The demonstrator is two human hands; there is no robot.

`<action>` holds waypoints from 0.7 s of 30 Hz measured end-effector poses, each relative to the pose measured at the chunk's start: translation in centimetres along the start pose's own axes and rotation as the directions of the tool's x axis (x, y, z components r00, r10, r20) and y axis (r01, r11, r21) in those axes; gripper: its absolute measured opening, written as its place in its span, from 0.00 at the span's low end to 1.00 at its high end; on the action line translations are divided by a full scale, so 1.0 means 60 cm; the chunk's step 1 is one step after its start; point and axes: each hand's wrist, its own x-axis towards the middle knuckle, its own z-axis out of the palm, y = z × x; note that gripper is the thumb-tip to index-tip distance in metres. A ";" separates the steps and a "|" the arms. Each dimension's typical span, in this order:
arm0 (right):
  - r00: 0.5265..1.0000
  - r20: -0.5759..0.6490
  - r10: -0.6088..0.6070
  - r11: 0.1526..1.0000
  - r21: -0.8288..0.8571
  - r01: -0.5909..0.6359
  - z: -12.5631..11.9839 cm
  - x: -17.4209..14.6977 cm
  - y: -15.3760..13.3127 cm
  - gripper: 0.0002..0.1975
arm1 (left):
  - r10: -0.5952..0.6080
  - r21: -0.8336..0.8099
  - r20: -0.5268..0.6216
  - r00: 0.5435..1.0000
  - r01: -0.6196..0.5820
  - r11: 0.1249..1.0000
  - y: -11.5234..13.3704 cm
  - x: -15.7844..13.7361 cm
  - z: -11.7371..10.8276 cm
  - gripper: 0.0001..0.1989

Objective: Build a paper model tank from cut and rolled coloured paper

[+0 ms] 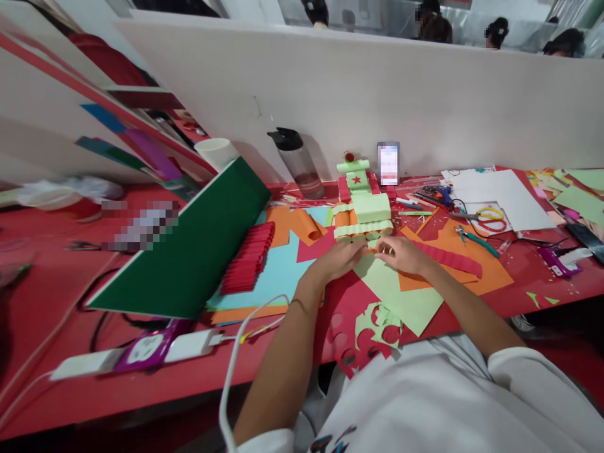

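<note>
A paper model tank (372, 209) of pale green, orange and red rolls stands at the table's middle, with a red star on its upper part. Right in front of it, my two hands meet at a small orange and green paper piece (371, 250). My left hand (343, 259) is closed at the piece's left side, its fingertips partly hidden. From the other side, my right hand (400, 254) pinches it with thumb and curled fingers. Under my hands lies a pale green paper sheet (410, 302); whether the piece touches the tank I cannot tell.
Left stand a green board (189, 251) and red paper rolls (249, 261). A bottle (299, 163) and a lit phone (389, 165) are behind. Scissors (491, 218), pliers (479, 241) and orange sheets (491, 270) lie right. A white cable (231, 365) hangs near my left arm.
</note>
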 end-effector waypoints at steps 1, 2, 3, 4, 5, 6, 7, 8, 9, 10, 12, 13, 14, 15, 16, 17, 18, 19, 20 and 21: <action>1.000 -0.026 0.009 1.000 0.007 -0.008 0.000 0.001 0.000 0.08 | 0.013 -0.003 0.011 1.000 -0.013 1.000 0.004 0.001 0.001 0.12; 0.999 -0.034 0.010 1.000 0.011 -0.010 0.001 0.001 0.002 0.09 | 0.022 -0.004 0.033 0.999 -0.022 1.000 0.009 0.002 0.002 0.12; 0.999 -0.031 0.008 1.000 0.014 -0.008 0.002 0.002 0.004 0.11 | 0.027 -0.005 0.058 0.998 -0.026 1.000 0.013 0.004 0.004 0.12; 1.000 -0.029 0.005 1.000 0.019 -0.005 0.004 0.002 0.007 0.11 | 0.027 -0.011 0.070 0.997 -0.027 1.000 0.017 0.006 0.006 0.11; 0.999 -0.033 0.004 1.000 0.027 -0.004 0.006 0.003 0.010 0.10 | 0.027 -0.018 0.074 0.997 -0.025 1.000 0.020 0.009 0.008 0.11; 0.999 -0.045 0.006 0.999 0.040 -0.004 0.009 0.004 0.014 0.08 | 0.024 -0.023 0.069 0.997 -0.023 0.999 0.022 0.011 0.010 0.12; 0.998 -0.062 0.007 0.998 0.057 -0.004 0.011 0.005 0.018 0.07 | 0.020 -0.025 0.058 0.998 -0.019 1.000 0.024 0.014 0.011 0.12; 0.997 -0.079 0.006 0.997 0.078 0.000 0.014 0.006 0.021 0.05 | 0.014 -0.028 0.045 0.999 -0.013 1.000 0.025 0.016 0.013 0.12; 0.996 -0.092 0.003 0.995 0.101 0.007 0.016 0.007 0.025 0.04 | 0.009 -0.036 0.030 1.000 -0.008 0.999 0.025 0.017 0.014 0.13; 0.995 -0.102 -0.001 0.992 0.124 0.014 0.017 0.008 0.028 0.04 | 0.005 -0.051 0.013 1.000 -0.005 0.999 0.025 0.018 0.015 0.14; 0.994 -0.114 -0.002 0.986 0.168 0.022 0.019 0.009 0.033 0.04 | 0.002 -0.090 -0.016 1.000 -0.004 0.996 0.023 0.019 0.018 0.15; 0.993 -0.119 0.003 0.982 0.185 0.020 0.019 0.010 0.035 0.05 | 0.001 -0.106 -0.024 1.000 -0.003 0.994 0.022 0.019 0.020 0.15; 0.992 -0.126 0.011 0.980 0.199 0.015 0.020 0.010 0.037 0.06 | -0.003 -0.115 -0.027 1.000 -0.001 0.993 0.021 0.018 0.022 0.14; 0.991 -0.134 0.020 0.978 0.210 0.009 0.019 0.010 0.039 0.06 | -0.007 -0.117 -0.028 1.000 0.004 0.993 0.021 0.018 0.025 0.14; 0.990 -0.141 0.027 0.977 0.215 0.004 0.019 0.010 0.041 0.07 | -0.013 -0.116 -0.030 0.999 0.009 0.993 0.021 0.018 0.027 0.13; 0.989 -0.147 0.034 0.976 0.218 -0.001 0.019 0.010 0.044 0.07 | -0.017 -0.114 -0.035 0.999 0.013 0.993 0.021 0.018 0.028 0.13; 0.988 -0.152 0.040 0.976 0.219 -0.005 0.019 0.011 0.046 0.08 | -0.022 -0.118 -0.042 0.999 0.017 0.993 0.021 0.019 0.029 0.12; 0.987 -0.156 0.045 0.975 0.222 -0.010 0.019 0.011 0.049 0.08 | -0.028 -0.127 -0.052 0.998 0.022 0.992 0.022 0.019 0.029 0.12; 0.986 -0.156 0.052 0.974 0.225 -0.016 0.018 0.012 0.051 0.08 | -0.036 -0.136 -0.065 0.997 0.027 0.990 0.022 0.019 0.028 0.12; 0.986 -0.155 0.061 0.974 0.227 -0.025 0.017 0.012 0.053 0.08 | -0.049 -0.144 -0.083 0.995 0.037 0.989 0.022 0.019 0.026 0.12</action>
